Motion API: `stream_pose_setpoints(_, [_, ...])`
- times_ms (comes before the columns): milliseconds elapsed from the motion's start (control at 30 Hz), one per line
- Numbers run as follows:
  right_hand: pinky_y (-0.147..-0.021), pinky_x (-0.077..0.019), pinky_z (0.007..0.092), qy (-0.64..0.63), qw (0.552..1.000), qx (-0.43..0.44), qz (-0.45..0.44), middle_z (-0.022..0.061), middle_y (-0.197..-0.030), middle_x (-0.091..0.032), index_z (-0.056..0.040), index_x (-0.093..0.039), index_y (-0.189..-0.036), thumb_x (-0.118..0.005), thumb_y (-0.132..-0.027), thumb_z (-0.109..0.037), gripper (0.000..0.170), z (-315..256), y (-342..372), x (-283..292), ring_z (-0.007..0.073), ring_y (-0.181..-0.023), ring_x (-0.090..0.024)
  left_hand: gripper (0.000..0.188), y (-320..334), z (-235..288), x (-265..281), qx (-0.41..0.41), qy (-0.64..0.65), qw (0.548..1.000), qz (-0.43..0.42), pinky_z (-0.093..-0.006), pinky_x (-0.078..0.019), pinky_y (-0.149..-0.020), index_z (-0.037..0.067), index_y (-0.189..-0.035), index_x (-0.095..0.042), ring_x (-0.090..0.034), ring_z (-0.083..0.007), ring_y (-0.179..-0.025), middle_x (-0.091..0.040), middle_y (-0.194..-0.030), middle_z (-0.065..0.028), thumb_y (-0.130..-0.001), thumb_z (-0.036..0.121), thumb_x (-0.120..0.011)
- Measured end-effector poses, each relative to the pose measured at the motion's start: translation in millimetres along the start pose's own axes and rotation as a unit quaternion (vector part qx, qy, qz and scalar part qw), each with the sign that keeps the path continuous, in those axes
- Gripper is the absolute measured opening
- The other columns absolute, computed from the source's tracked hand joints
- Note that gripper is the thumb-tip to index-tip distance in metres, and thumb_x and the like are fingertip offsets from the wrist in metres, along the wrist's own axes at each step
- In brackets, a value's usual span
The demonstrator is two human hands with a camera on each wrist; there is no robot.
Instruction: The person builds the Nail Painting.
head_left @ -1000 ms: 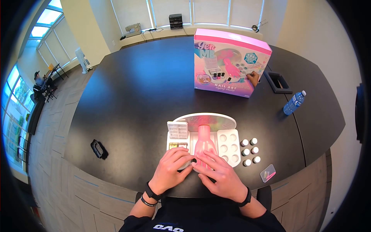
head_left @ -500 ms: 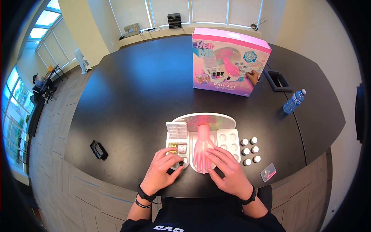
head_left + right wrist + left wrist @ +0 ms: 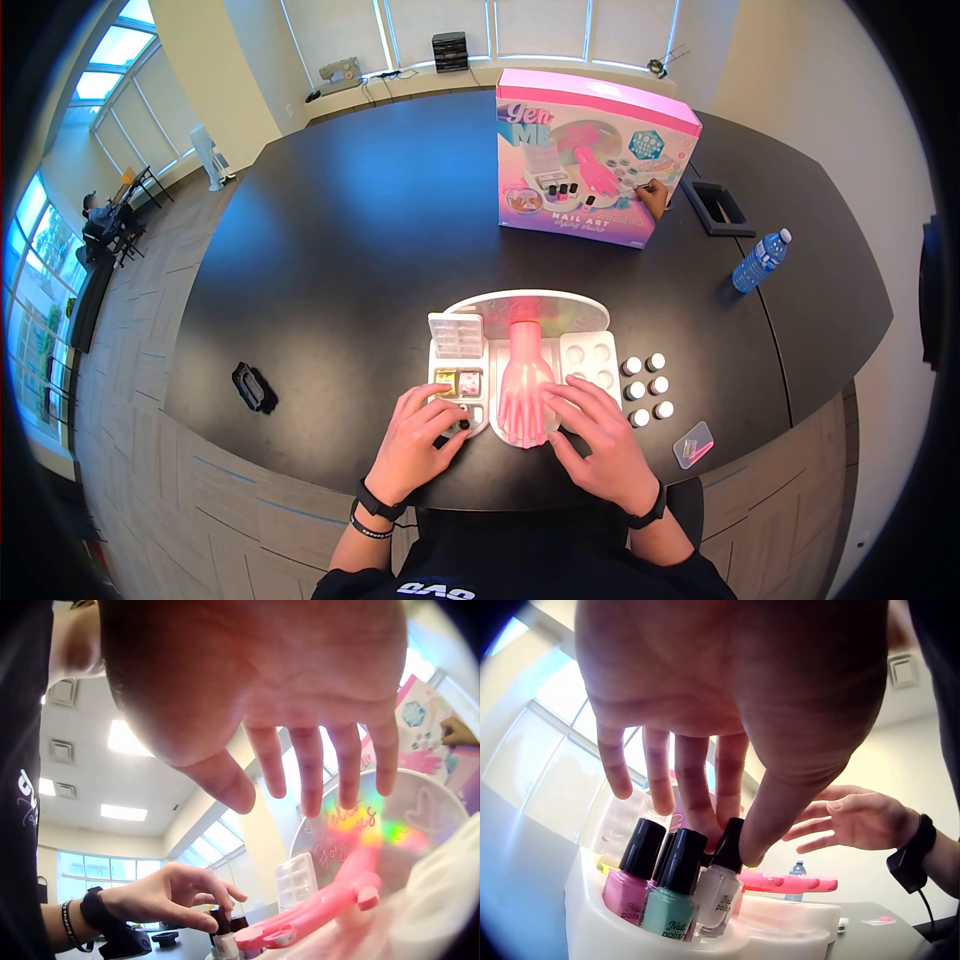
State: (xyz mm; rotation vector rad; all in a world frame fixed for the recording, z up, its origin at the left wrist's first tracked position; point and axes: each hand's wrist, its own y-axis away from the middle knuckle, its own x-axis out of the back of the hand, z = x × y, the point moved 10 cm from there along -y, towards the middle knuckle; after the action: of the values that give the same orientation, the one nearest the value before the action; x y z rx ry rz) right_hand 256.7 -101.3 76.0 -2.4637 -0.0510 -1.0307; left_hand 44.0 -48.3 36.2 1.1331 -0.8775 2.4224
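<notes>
My left hand (image 3: pixel 412 445) pinches a black cap between thumb and fingers at the white station's left front. In the left wrist view that cap belongs to a clear-looking nail polish bottle (image 3: pixel 717 894), standing in a white holder (image 3: pixel 592 934) beside a green bottle (image 3: pixel 672 906) and a pink one (image 3: pixel 626 889). The pink model hand (image 3: pixel 525 385) lies palm side unclear on the station's middle. Just right of its fingers is my right hand (image 3: pixel 605 455), fingers spread and slightly bent, holding nothing; whether its fingertips touch the model cannot be told.
Right of the white palette (image 3: pixel 602 350) stand several white-capped bottles (image 3: pixel 637 391) and a small clear case (image 3: pixel 693 447). A mirror (image 3: pixel 560 310) rises behind the model. Further back are a pink box (image 3: pixel 590 215) and a water bottle (image 3: pixel 760 262); a black object (image 3: pixel 250 387) lies left.
My left hand has moved left from the model's fingers to the bottle holder, a black cap in its grip. My right hand has shifted right, uncovering the model's fingers.
</notes>
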Motion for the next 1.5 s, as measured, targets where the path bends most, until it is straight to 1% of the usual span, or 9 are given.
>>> stream_pose_setpoints(400, [-0.117,-0.0498,0.0523,0.025,0.998,-0.034,0.041,0.0138,-0.142,-0.071,-0.0063,-0.073,-0.140,-0.077,-0.093,-0.007,0.047,21,11,19,0.0406,-0.139,-0.061,0.022,3,2,0,-0.016,-0.032,0.999,0.007,-0.0510,-0.0489,-0.112,0.008,-0.101,-0.075,-0.064,-0.0328,-0.131,-0.074,-0.109,-0.0058,-0.083,0.008,-0.088])
stream_pose_setpoints(567, [-0.117,-0.0496,0.0516,0.031,0.997,-0.052,0.056,0.0143,-0.141,-0.071,-0.0056,-0.073,-0.139,-0.077,-0.094,-0.007,0.045,29,15,30,0.0406,-0.140,-0.061,0.026,6,-2,0,0.005,-0.023,1.000,0.016,-0.0512,-0.0500,-0.111,0.007,-0.101,-0.076,-0.063,-0.0357,-0.131,-0.068,-0.114,-0.0078,-0.079,0.005,-0.090])
stream_pose_setpoints(867, [-0.118,-0.0488,0.0510,0.062,0.989,-0.086,0.101,0.0159,-0.142,-0.072,-0.0030,-0.073,-0.138,-0.076,-0.093,-0.005,0.044,56,23,52,0.0413,-0.140,-0.061,0.027,4,-1,2,0.009,-0.024,1.000,0.019,-0.0501,-0.0508,-0.110,0.007,-0.100,-0.076,-0.062,-0.0357,-0.128,-0.066,-0.114,-0.0085,-0.078,0.005,-0.091])
stream_pose_setpoints(967, [-0.119,-0.0485,0.0511,0.075,0.985,-0.101,0.115,0.0168,-0.141,-0.071,-0.0021,-0.073,-0.137,-0.075,-0.093,-0.003,0.044,69,27,63,0.0426,-0.140,-0.061,0.024,3,0,4,0.010,-0.027,0.999,0.017,-0.0490,-0.0500,-0.110,0.008,-0.100,-0.074,-0.063,-0.0335,-0.129,-0.067,-0.114,-0.0073,-0.081,0.008,-0.090])
stream_pose_setpoints(1033, [-0.118,-0.0487,0.0507,0.071,0.979,-0.135,0.132,0.0183,-0.140,-0.072,-0.0015,-0.073,-0.135,-0.074,-0.093,-0.002,0.043,79,30,73,0.0436,-0.139,-0.061,0.024,4,1,4,0.009,-0.025,0.999,0.019,-0.0490,-0.0499,-0.110,0.008,-0.100,-0.074,-0.063,-0.0335,-0.129,-0.066,-0.114,-0.0071,-0.082,0.008,-0.090])
stream_pose_setpoints(1300, [-0.114,-0.0509,0.0508,0.115,0.971,-0.158,0.140,0.0194,-0.135,-0.073,-0.0019,-0.075,-0.129,-0.074,-0.093,-0.003,0.036,120,42,91,0.0443,-0.136,-0.063,0.024,3,6,11,0.006,-0.014,0.999,0.038,-0.0487,-0.0512,-0.108,0.007,-0.100,-0.074,-0.065,-0.0339,-0.125,-0.067,-0.111,-0.0072,-0.082,0.008,-0.090])
stream_pose_setpoints(1400, [-0.111,-0.0525,0.0492,0.141,0.968,-0.156,0.136,0.0185,-0.132,-0.073,-0.0016,-0.076,-0.126,-0.075,-0.093,-0.004,0.033,128,41,91,0.0425,-0.132,-0.064,0.025,3,6,14,0.012,0.008,0.999,0.050,-0.0483,-0.0532,-0.106,0.006,-0.100,-0.075,-0.065,-0.0350,-0.122,-0.067,-0.110,-0.0083,-0.082,0.008,-0.091])
stream_pose_setpoints(1467, [-0.106,-0.0544,0.0469,0.134,0.968,-0.170,0.127,0.0163,-0.127,-0.075,-0.0027,-0.077,-0.123,-0.078,-0.091,-0.006,0.032,137,39,89,0.0395,-0.123,-0.066,0.025,4,5,16,0.010,0.015,0.998,0.061,-0.0478,-0.0549,-0.103,0.004,-0.101,-0.075,-0.066,-0.0359,-0.120,-0.068,-0.111,-0.0093,-0.082,0.008,-0.090])
stream_pose_setpoints(1500, [-0.106,-0.0544,0.0469,0.135,0.968,-0.171,0.128,0.0163,-0.127,-0.075,-0.0027,-0.077,-0.123,-0.078,-0.091,-0.006,0.032,140,38,88,0.0395,-0.123,-0.066,0.025,4,5,16,0.009,0.016,0.998,0.061,-0.0478,-0.0549,-0.103,0.004,-0.101,-0.075,-0.066,-0.0359,-0.120,-0.068,-0.111,-0.0093,-0.082,0.008,-0.090])
